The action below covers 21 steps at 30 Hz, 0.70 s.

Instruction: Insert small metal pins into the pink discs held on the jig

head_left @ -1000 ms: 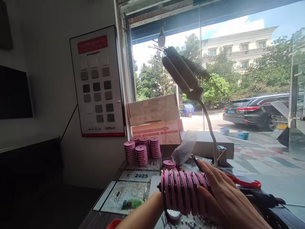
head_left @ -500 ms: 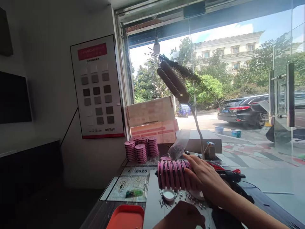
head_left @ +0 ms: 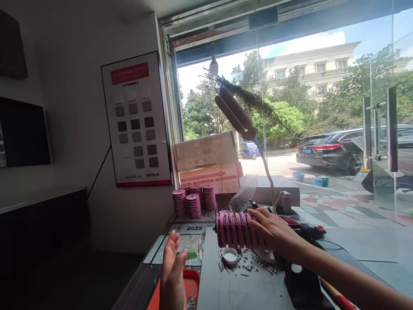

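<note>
A row of pink discs or spools with dark bands [head_left: 234,230] lies sideways on a dark mount above the white board [head_left: 245,286]. My right hand [head_left: 272,228] rests over its right end, fingers stretched along the top. Near the orange-red tray [head_left: 192,282], my left hand [head_left: 174,269] is raised, with fingers extended, thumb apart and nothing in it. Small metal pieces [head_left: 191,302] lie in the tray, partly hidden by that hand. A small white round dish [head_left: 230,255] stands below the pink row, with loose silvery bits and thin dark pins [head_left: 247,260] scattered around it.
Stacked pink spools [head_left: 193,206] stand at the back left. A green lighter-like object [head_left: 192,254] lies behind my left hand. A lamp [head_left: 237,116] leans over the bench, with a clear plastic bag [head_left: 243,198] and red-handled tools [head_left: 314,230] behind.
My left hand has moved from low over the white board to the left, beside the tray, and opened out. My right hand stays on the pink row. The view has shifted slightly.
</note>
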Available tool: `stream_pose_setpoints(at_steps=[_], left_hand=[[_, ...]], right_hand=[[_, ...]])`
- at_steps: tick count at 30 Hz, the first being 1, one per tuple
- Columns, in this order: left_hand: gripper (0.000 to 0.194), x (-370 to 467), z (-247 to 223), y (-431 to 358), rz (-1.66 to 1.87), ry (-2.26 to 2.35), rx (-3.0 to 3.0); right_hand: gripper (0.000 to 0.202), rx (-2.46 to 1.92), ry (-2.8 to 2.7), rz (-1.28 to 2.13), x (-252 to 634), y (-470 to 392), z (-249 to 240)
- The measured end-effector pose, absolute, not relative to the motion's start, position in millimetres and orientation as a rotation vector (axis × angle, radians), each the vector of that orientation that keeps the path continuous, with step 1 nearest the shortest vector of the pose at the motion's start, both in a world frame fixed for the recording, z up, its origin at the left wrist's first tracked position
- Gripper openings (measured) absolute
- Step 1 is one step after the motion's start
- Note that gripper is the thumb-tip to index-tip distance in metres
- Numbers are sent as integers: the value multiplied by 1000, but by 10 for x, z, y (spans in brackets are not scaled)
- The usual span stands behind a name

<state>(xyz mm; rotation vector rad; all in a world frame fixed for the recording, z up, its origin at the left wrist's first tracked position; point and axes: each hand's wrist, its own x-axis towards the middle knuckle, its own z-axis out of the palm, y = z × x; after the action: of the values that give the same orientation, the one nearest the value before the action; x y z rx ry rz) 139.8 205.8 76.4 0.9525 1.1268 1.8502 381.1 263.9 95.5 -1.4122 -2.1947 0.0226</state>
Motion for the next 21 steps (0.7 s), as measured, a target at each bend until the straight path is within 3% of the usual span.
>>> stream_pose_setpoints(at_steps=[2, 4, 7, 14, 21], left_hand=[[57, 1466, 865, 2139, 1887, 1094, 1234], [70, 1556, 872, 2270, 1665, 1189, 1436], [75, 1651, 717, 2413, 1417, 1339, 1460], [58, 1696, 405, 2324, 1273, 1121, 1461], [28, 1651, 1130, 2669, 1536, 607, 1043]], right_hand=[[59, -1407, -2181, -2, 3805, 2630, 921], [59, -1394, -2163, -37, 3802, 2603, 871], [58, -1385, -2128, -92, 3807, 2563, 778], [59, -1335, -2094, -135, 3822, 2598, 663], [59, -1321, -2096, -129, 3810, 2586, 665]])
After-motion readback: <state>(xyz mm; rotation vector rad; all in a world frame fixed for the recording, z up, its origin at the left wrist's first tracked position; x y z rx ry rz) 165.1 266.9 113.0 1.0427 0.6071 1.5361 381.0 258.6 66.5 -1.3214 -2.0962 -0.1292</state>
